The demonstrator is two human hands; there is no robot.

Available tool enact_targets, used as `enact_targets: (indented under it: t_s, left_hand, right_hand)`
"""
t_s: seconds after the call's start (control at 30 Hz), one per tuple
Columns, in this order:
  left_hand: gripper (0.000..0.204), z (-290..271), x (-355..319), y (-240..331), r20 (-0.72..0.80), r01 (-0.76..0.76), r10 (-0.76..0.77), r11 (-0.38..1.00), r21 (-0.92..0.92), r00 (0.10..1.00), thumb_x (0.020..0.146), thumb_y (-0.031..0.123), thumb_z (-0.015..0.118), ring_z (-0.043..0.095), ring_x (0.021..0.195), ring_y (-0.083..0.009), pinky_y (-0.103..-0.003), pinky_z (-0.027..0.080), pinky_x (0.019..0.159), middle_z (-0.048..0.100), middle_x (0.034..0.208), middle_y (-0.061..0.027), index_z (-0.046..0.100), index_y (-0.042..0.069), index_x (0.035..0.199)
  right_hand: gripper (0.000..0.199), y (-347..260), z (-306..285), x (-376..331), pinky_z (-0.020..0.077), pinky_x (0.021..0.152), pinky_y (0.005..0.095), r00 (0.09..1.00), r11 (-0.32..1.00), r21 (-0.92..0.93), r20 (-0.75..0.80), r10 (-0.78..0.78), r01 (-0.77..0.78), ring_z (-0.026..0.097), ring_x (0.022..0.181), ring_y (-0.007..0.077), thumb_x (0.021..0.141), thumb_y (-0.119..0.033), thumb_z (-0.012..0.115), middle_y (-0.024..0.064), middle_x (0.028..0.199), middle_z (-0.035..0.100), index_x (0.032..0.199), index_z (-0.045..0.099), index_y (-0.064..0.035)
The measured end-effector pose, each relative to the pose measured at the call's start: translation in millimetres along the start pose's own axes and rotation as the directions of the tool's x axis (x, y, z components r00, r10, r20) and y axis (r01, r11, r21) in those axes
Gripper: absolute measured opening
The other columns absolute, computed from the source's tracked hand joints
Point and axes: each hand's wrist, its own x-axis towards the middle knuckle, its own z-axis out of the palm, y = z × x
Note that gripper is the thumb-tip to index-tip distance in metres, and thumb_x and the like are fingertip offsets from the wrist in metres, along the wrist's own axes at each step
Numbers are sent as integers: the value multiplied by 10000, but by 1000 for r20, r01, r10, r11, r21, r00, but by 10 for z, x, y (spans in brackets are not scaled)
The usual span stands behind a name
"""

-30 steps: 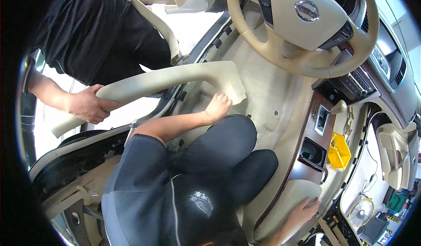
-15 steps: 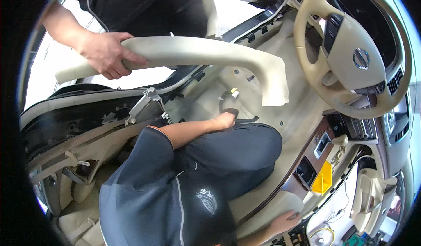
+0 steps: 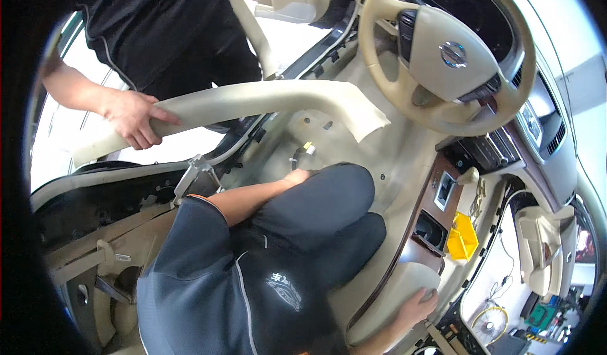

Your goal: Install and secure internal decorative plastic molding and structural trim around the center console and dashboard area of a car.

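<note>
My left hand (image 3: 296,177) looks closed beside my raised knee, low over the beige car floor (image 3: 398,152). The knee hides part of its fingers, and I cannot make out what they hold. Just beyond it, a dark cable with a yellow-and-white connector (image 3: 308,148) rises from the floor. My right hand (image 3: 417,307) rests open on the beige armrest (image 3: 386,304) of the centre console, fingers over its side. Ahead on the left, another person's hand (image 3: 136,118) grips a long curved beige trim panel (image 3: 253,99), which reaches across above the floor.
The steering wheel (image 3: 452,57) stands at the upper right. A yellow tray (image 3: 463,237) sits beside the wood-trimmed console (image 3: 436,200). A bare black door sill (image 3: 284,92) runs along the far left. Through the right doorway show an open door (image 3: 544,250) and a fan (image 3: 490,324).
My view has shifted, so the steering wheel and console sit further left. The trim panel's right end is tilted differently. My left hand is now more hidden behind my knee.
</note>
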Motion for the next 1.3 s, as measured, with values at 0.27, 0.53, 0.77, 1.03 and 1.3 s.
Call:
enact_targets:
  t_s: [0.27,0.53,0.77,1.03,1.3]
  left_hand:
    - [422,34,343,-139,216,30,-56,992,121,975,841,320,528,579,1044,-364,-433,461,862,612,1106,-204,552,91,1195]
    - [413,219,343,-423,212,52,-70,994,92,975,838,316,529,577,1046,-365,-436,460,862,613,1096,-209,565,81,1175]
    - [405,315,496,-607,94,39,-45,997,61,995,835,312,530,575,1048,-366,-439,460,861,615,1088,-214,576,72,1158]
    - [393,555,871,-688,-25,-202,200,969,-142,979,835,310,530,582,1030,-372,-443,463,855,620,1068,-219,588,67,1138]
    - [380,624,934,-1134,-52,-294,298,873,-389,953,834,307,530,590,1009,-378,-447,466,848,626,1044,-223,602,62,1116]
  right_hand:
    - [430,-11,36,70,359,963,475,999,1000,-6,30,25,-25,447,1153,384,875,-258,529,216,1224,494,1214,491,4]
    - [428,80,98,73,356,972,466,1000,1000,8,-17,-9,9,444,1166,382,898,-311,512,201,1229,498,1217,506,-26]
    - [443,170,115,64,343,990,467,999,999,-25,14,45,-45,432,1195,351,900,-333,514,180,1246,495,1232,499,-42]
    - [444,124,30,2,343,984,463,1000,1000,-20,19,0,0,434,1177,381,896,-298,519,214,1231,493,1224,487,-1]
    - [453,23,67,66,329,1003,475,999,1000,-18,47,-24,25,418,1195,407,908,-282,488,243,1264,463,1244,471,21]
